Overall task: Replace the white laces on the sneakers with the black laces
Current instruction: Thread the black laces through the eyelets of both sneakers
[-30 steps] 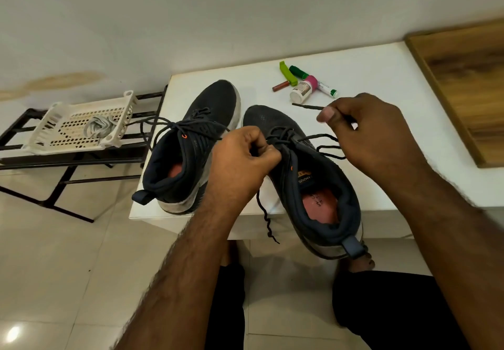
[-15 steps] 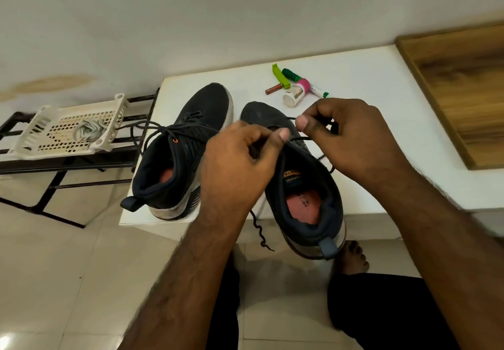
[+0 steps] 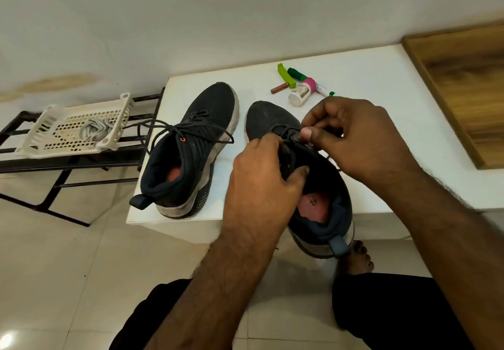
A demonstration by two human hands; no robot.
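Sneakers (image 3: pixel 191 147) of dark knit mesh; both hands' fingers (image 3: pixel 306 134) pinch thin black cord lace (image 3: pixel 286 131).

Two sneakers (image 3: pixel 191 147) side by side on table (image 3: pixel 381 82); basket (image 3: pixel 76 131) left.

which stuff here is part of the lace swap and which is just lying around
In the job: right sneaker, black lace, left hand, right hand, left sneaker, white laces in the basket.

Lying about: small bottle, green markers, wooden board.

Both hands' (image 3: pixel 261 175) (image 3: pixel 357 142) fingers curl, apparently pinching.
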